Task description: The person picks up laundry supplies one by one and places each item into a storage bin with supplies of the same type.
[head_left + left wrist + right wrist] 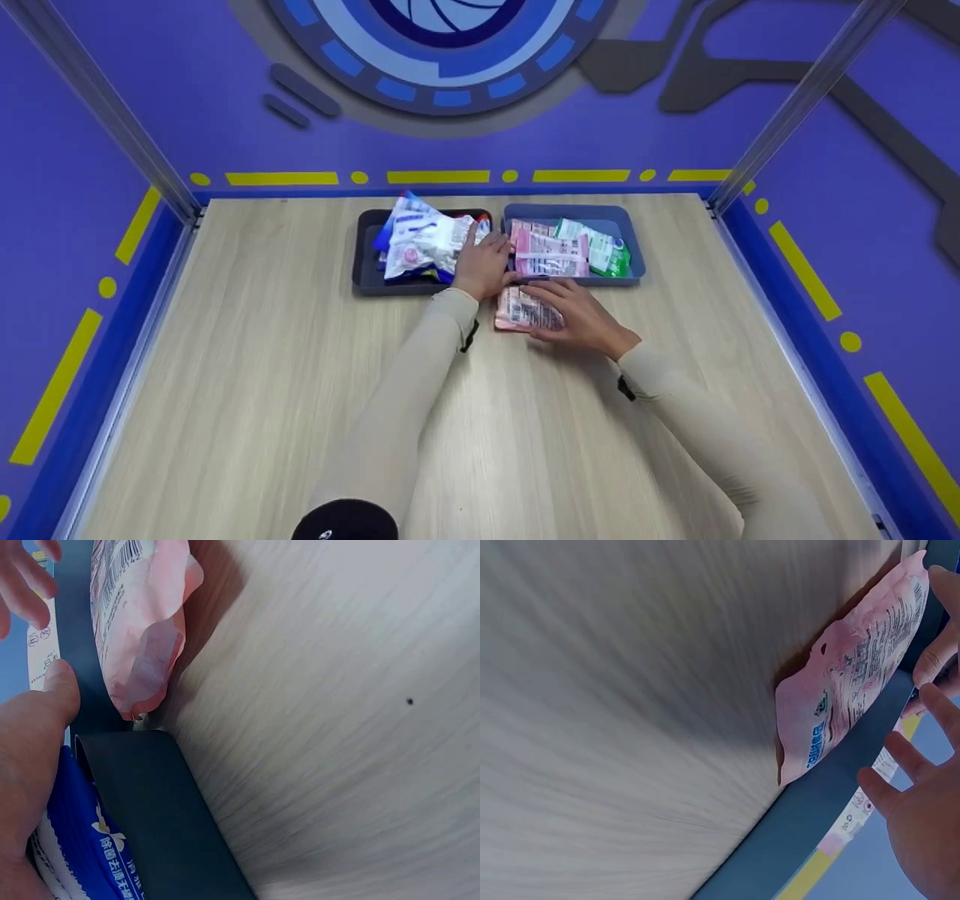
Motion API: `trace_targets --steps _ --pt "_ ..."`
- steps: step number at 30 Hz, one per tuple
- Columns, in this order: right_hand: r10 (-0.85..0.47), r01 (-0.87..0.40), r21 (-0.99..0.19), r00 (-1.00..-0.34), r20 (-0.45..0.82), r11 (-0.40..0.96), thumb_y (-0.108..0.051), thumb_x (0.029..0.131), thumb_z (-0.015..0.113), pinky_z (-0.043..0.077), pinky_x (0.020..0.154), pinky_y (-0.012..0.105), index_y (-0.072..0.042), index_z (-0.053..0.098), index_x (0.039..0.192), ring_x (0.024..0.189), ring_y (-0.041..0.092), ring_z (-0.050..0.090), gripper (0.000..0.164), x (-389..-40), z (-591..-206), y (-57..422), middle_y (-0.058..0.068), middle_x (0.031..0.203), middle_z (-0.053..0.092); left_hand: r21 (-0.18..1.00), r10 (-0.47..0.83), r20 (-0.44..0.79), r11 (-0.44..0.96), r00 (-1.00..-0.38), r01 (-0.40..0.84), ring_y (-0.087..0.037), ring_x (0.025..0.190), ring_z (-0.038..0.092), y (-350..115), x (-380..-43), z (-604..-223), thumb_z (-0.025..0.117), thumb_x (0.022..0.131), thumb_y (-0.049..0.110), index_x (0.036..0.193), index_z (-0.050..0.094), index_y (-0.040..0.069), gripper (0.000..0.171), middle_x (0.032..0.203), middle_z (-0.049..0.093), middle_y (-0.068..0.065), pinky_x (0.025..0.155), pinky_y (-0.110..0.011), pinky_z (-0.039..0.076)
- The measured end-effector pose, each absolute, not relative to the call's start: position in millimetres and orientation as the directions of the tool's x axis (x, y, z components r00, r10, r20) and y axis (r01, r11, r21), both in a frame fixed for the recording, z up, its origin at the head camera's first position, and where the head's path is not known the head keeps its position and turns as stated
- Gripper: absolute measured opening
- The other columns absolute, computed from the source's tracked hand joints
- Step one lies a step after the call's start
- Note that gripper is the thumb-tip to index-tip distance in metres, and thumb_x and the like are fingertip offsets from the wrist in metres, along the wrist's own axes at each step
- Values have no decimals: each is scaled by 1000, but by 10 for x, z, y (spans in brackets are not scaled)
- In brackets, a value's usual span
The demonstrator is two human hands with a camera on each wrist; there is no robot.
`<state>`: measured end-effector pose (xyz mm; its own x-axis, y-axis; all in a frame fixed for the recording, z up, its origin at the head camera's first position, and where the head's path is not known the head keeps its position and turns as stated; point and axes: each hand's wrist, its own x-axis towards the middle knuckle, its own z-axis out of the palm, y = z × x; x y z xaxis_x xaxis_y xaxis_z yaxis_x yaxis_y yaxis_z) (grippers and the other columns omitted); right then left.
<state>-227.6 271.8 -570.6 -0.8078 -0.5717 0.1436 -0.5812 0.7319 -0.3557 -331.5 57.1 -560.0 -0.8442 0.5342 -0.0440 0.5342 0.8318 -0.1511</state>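
Observation:
A pink packet [517,311] with printed text lies on the wooden table, against the front wall of the right grey tray [619,282]. Over its right side hovers my right hand [581,316]; in the right wrist view its fingers are spread and look apart from the packet [862,667]. My left hand [482,266] rests at the inner edge of the left dark tray [367,259], fingers reaching toward the right tray. White and blue packets [420,238] fill the left tray. Inside the right tray are pink packets [551,256] and a green-and-white packet [611,251].
Both trays stand side by side near the back of the wooden table [262,360]. A blue back wall [225,150] with yellow marks rises behind them, and similar panels flank the left and right sides. A round black object [345,521] shows at the bottom edge.

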Motion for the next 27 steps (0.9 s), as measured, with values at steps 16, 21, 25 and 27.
trace_targets --steps 16,21,25,27 --pt "-574 -568 -339 -813 96 750 -45 86 83 27 120 56 -24 48 156 146 35 38 80 -2237 -5778 2702 0 158 47 -128 536 -52 833 -842 538 -19 153 29 569 -3335 -5620 43 102 65 155 47 18 71 163 39 1 126 -55 3" --pt "-583 -566 -335 -811 58 754 -45 87 82 26 121 57 -24 46 157 148 36 35 82 -2239 -5788 2698 2 161 43 -132 541 -48 830 -839 543 -20 153 30 569 -3337 -5628 44 102 65 155 47 18 71 163 40 0 126 -55 4" --pt "-583 -555 -337 -812 22 760 -47 89 80 22 123 56 -25 44 158 151 35 32 81 -2242 -5782 2692 0 163 39 -137 540 -48 830 -840 541 -19 153 29 568 -3333 -5619 43 102 65 155 47 18 72 163 40 1 126 -55 4" --pt "-587 -557 -333 -809 13 760 -47 89 79 22 123 56 -24 44 158 152 35 30 80 -2243 -5783 2690 0 164 38 -134 540 -48 830 -841 541 -19 153 29 568 -3331 -5614 43 102 65 155 47 18 72 163 40 1 126 -55 4"
